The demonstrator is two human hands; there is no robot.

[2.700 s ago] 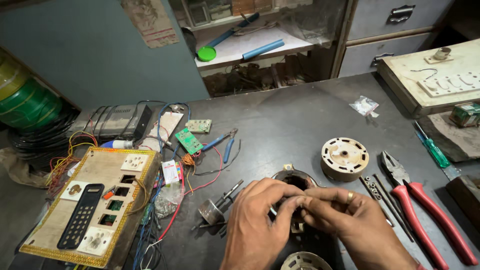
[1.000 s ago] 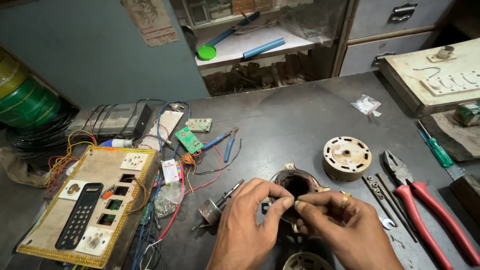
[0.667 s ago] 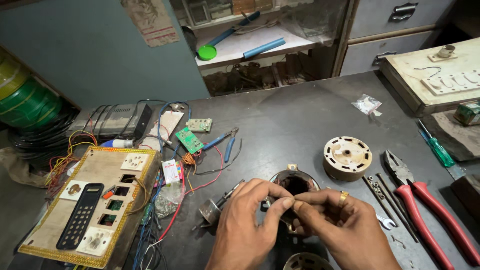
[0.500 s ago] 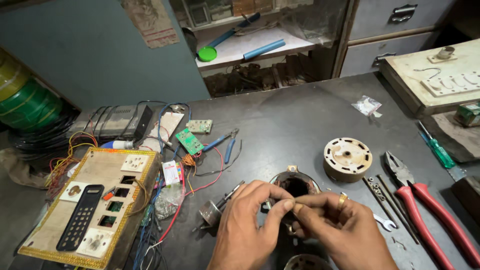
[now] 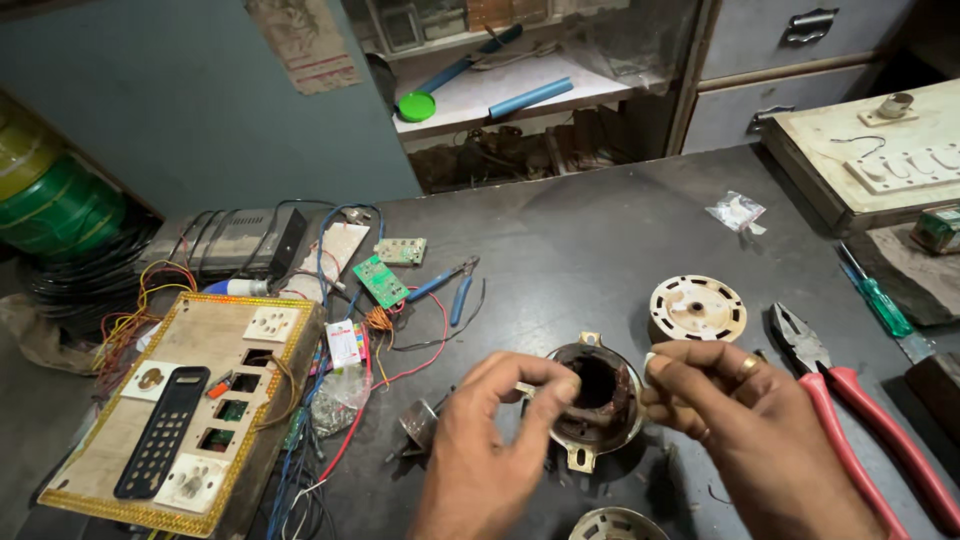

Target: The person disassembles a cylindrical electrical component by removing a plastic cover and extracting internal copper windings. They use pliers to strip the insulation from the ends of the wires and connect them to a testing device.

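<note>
Since the earlier frames our two hands have drawn apart: they were bunched together over the motor stator (image 5: 597, 404), and now they flank it, so its dark bore shows between them. Our left hand (image 5: 490, 450) pinches something small and pale at its fingertips, against the stator's left edge; what it is we cannot tell. Our right hand (image 5: 745, 430), with a ring on one finger, pinches a small white piece just beside the stator's right rim. The stator itself rests on the dark workbench (image 5: 580, 240), low in the view and near us.

We judge the step in hand to be fine fingertip work on the stator's winding or leads. The next move calls for a steady, light pinch from both sides and for keeping the stator from sliding.

A small clear plastic packet (image 5: 737, 211) lies far right on the bench. A torn paper sheet with red lines (image 5: 305, 42) hangs on the blue wall above. A small white-and-pink pack (image 5: 344, 343) lies beside the wooden switchboard (image 5: 190, 400). Red-handled pliers (image 5: 850, 420) lie to our right, near a pale round plate (image 5: 697, 308).
</note>
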